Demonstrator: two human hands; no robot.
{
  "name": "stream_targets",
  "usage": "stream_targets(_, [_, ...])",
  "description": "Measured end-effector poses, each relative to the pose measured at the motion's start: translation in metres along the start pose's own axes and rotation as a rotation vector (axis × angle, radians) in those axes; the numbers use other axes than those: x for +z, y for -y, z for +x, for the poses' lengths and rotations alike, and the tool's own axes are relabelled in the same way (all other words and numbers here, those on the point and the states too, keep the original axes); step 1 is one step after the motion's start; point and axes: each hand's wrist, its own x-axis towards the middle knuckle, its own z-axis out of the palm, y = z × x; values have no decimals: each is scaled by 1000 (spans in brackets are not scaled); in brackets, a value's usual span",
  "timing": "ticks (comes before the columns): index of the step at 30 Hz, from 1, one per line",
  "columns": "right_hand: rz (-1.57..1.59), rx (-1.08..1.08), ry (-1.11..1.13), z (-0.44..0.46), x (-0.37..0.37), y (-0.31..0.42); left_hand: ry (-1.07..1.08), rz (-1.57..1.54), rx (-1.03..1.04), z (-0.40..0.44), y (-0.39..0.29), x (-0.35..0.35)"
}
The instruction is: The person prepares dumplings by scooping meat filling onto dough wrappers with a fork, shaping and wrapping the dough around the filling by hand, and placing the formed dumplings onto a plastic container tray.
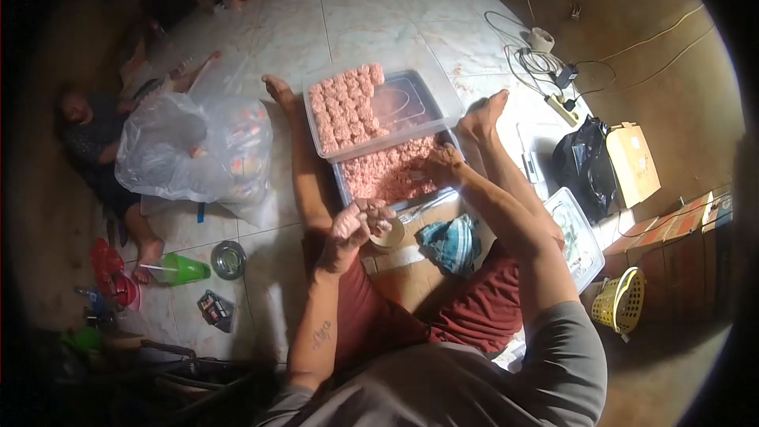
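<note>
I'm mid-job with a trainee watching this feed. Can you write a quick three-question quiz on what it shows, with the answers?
1. Which of the person's own hands reaches to the loose, pink, mince-like mixture in the lower tub?

2. True or false: the rows of rounded pink lumps fill the whole of the clear, rectangular plastic tub.

3. What is the main colour of the crumpled cloth between the person's legs?
A) yellow
B) blue
C) red

Key:
1. The right hand.
2. False; the lumps sit in the left part, and the right part is bare.
3. B.
</note>
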Motion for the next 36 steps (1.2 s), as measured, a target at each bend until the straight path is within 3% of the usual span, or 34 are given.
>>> stream_targets(2, [66, 66, 54, -13, -41, 15, -11, 45, -41, -5, -3, -2])
stream_targets(4, [139, 257, 216, -40, -174, 42, -6, 171, -30, -8, -7, -3])
stream_targets(6, [345, 317, 57, -66, -210, 42, -24, 261, -46, -4, -14, -1])
stream_targets(8, [459, 266, -54, -92, -221, 49, 0, 349, 27, 1, -2, -12])
stream_targets(10, [811, 5, -475, -116, -226, 59, -29, 362, -45, 5, 9, -13])
stream_targets(11, [839, 155, -337, -129, -230, 65, -67, 383, -128, 4, 15, -13])
stream_targets(12, [838, 163, -321, -135, -219, 63, -66, 368, -136, 5, 19, -13])
stream_targets(14, [755, 278, -336, -150, -190, 58, 92, 1004, -414, 7, 25, -9])
stream_targets(15, [647, 292, -430, -152, -192, 58, 118, 1182, -420, 4, 22, 3])
stream_targets(16, [642, 295, -418, -155, -194, 56, 122, 1169, -420, -1, 34, 3])
stream_targets(18, [431, 493, -257, -157, -202, 54, 17, 1593, 83, -14, 67, -4])
stream_targets(19, [399, 534, -183, -153, -205, 56, -25, 1708, 212, -17, 76, -6])
stream_targets(20, [392, 525, -171, -147, -201, 58, -35, 1696, 208, -17, 87, -11])
stream_targets(22, [470, 397, -57, -129, -192, 68, -98, 1855, 460, -16, 106, -22])
stream_targets(27, [528, 224, -206, -63, -183, 71, -133, 1645, 305, -21, 101, -20])
stream_targets(29, [174, 296, -128, -34, -171, 76, -201, 1562, 257, -17, 115, -22])
stream_targets(30, [176, 315, -58, -21, -160, 79, -255, 1478, 213, -17, 122, -23])
stream_targets(33, [124, 46, -264, -2, -98, 97, -248, 1314, 176, -15, 118, -23])
stream_targets(35, [247, -121, 7, 6, -87, 112, -232, 1172, 146, -17, 118, -28])
stream_targets(36, [263, -79, 14, 7, -101, 111, -241, 1164, 138, -18, 113, -28])
